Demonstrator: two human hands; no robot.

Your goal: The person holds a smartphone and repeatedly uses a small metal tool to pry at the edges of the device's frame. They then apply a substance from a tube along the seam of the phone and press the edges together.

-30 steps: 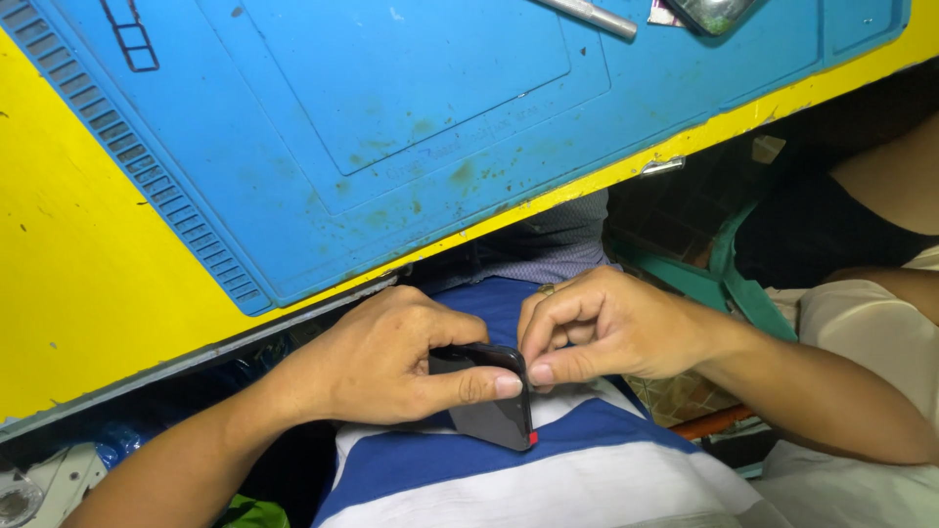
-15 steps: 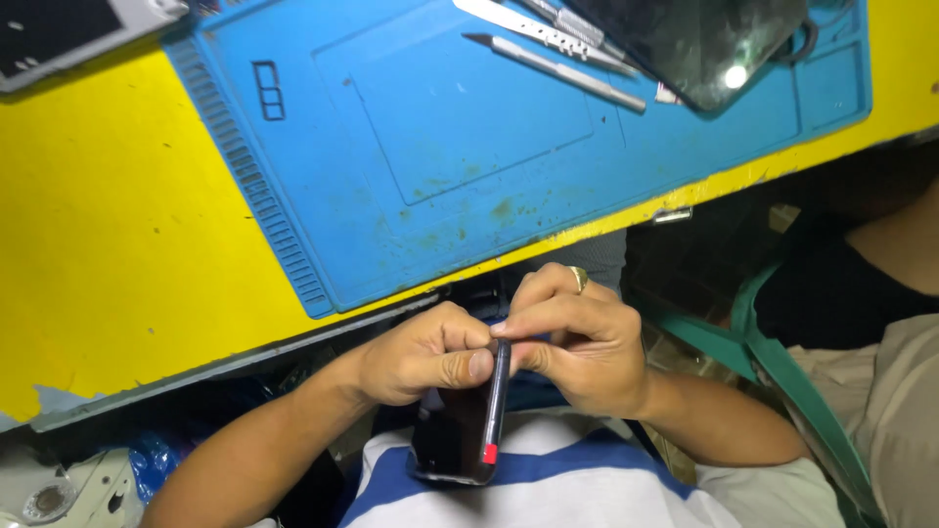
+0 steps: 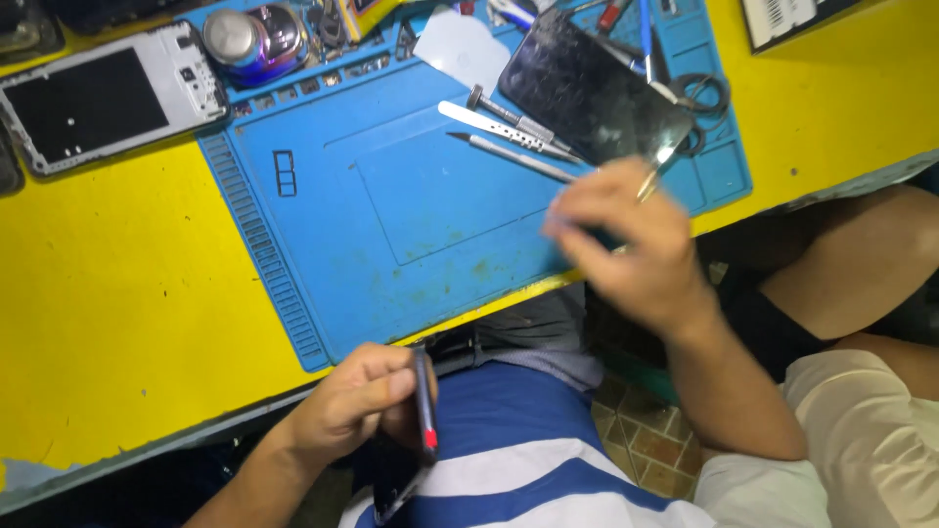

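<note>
My left hand [image 3: 347, 411] is low over my lap, closed around a dark phone [image 3: 423, 409] turned edge-on with a red spot on its side. My right hand [image 3: 631, 240] is blurred above the near right part of the blue work mat [image 3: 323, 225]. A thin metal tip [image 3: 646, 184] shows at its fingers; whether the hand grips it is unclear. Just beyond that hand lies a black screen panel [image 3: 597, 93], with a flat metal pry tool [image 3: 509, 119] and a thin pointed tool [image 3: 514, 156] beside it.
The mat lies on a yellow table [image 3: 117, 293]. A white-framed phone body [image 3: 108, 98] rests at the far left, a shiny round tin [image 3: 249, 44] behind the mat, scissors [image 3: 699, 98] at the mat's right end. Another person's leg [image 3: 861, 264] is at the right.
My right hand has let go of the phone and swung up over the mat toward the tools. My left hand keeps the phone alone, lower. The view has tilted up, showing more table.
</note>
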